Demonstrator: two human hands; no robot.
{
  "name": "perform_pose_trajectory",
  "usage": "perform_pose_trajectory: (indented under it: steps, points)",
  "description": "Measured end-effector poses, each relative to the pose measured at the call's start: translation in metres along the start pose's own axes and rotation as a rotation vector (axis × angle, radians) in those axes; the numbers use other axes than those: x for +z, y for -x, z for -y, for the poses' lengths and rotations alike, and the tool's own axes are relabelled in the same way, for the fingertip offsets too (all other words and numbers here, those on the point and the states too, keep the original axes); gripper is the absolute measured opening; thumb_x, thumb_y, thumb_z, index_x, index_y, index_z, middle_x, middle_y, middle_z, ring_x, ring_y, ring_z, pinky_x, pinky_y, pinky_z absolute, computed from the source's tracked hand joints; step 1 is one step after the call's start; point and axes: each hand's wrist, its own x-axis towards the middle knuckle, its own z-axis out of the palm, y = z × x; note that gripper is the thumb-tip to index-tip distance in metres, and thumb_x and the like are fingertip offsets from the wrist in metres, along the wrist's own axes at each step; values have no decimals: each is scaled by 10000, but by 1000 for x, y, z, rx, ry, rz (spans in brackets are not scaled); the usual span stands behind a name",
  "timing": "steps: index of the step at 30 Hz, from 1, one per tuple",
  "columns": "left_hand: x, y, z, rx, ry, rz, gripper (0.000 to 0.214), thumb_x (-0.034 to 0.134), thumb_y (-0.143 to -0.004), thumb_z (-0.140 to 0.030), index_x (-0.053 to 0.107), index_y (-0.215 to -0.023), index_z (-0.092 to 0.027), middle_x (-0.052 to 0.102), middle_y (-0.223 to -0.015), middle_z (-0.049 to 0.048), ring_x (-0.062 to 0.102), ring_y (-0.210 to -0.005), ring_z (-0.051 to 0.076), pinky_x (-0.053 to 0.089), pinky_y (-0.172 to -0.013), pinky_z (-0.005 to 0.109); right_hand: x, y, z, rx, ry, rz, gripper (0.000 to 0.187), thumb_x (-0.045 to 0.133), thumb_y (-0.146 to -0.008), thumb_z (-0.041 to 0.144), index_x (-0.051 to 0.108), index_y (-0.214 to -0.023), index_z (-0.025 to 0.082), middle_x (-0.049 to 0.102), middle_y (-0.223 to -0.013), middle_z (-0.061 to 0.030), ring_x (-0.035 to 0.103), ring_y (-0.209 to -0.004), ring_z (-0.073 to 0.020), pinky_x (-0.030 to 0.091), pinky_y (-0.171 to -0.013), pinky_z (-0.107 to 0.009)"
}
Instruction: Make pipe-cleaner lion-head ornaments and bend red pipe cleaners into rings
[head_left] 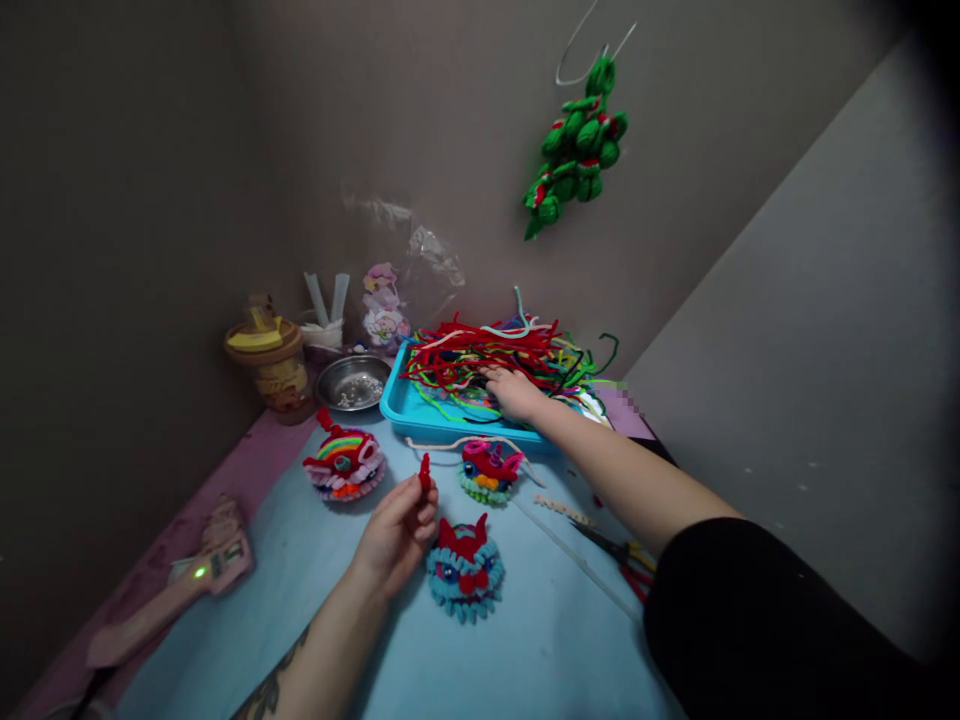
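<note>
Far left, on the pink border: pink glue gun (187,585), green lamp lit, touched by nothing. Behind it, against the wall: brown-and-yellow cup (270,365), then steel bowl (352,383) with small bits inside (too small to tell what).

On the blue mat (525,650), ahead of the bowl: rainbow figure (343,462), lying flat, apparently complete.

Left hand (397,535): raised just over the mat, thumb and fingertips pinched on a small red piece (425,472), held upright. Piece placed between the rainbow figure and the pink-and-green figure (489,472), touching neither. Just beside the hand, to its right: blue-and-red figure (465,572), face up.

Further back: blue tray (409,408), heaped with loose pipe cleaners (495,360), mostly red. Right hand (514,393): palm down in the heap, fingers stretched into the strands; cannot tell whether any strand is gripped.

Right edge of the mat: red-handled cutters (622,555), lying idle under the right forearm. High on the wall: green ornament (577,150) on a white loop.

Progress, as a judgement: three figures made up and laid out; red piece shaped but not yet fixed to anything; plenty of stock unused in the tray.

Red piece well apart from the right hand, nearest to the pink-and-green figure.
</note>
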Motion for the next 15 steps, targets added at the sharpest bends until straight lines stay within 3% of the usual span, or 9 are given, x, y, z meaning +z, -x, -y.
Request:
perform_pose_trajectory:
  steps: [5,8,12,15]
  points:
    - [-2,-1,1,-12,18,3,162,727,-721,-203,622,-746,-82,553,-665,21,392,-476,21,275,-372,105,0,-6,5,60,2,0,236,513,-834,248,710,-954,195,377,-1484,-94,384,-1307,-283,393,-946,-454]
    - [-2,-2,0,-18,20,7,173,738,-708,-203,624,-748,-79,551,-659,18,391,-478,19,272,-371,102,1,-10,9,97,3,-9,287,513,-837,292,695,-1013,156,397,-1463,-143,388,-1298,-308,388,-953,-480]
    - [-2,-2,-1,-6,26,14,183,747,-693,-201,623,-750,-80,549,-657,14,389,-478,19,269,-368,100,1,-10,9,88,-13,-5,320,543,-807,245,659,-1095,171,397,-1465,-135,399,-1289,-295,418,-923,-464]
    - [-3,-2,0,-14,30,14,171,731,-712,-205,620,-755,-82,551,-664,15,390,-480,20,277,-370,103,0,-8,5,72,-28,13,263,552,-781,191,702,-997,203,382,-1481,-92,391,-1301,-274,406,-953,-430]
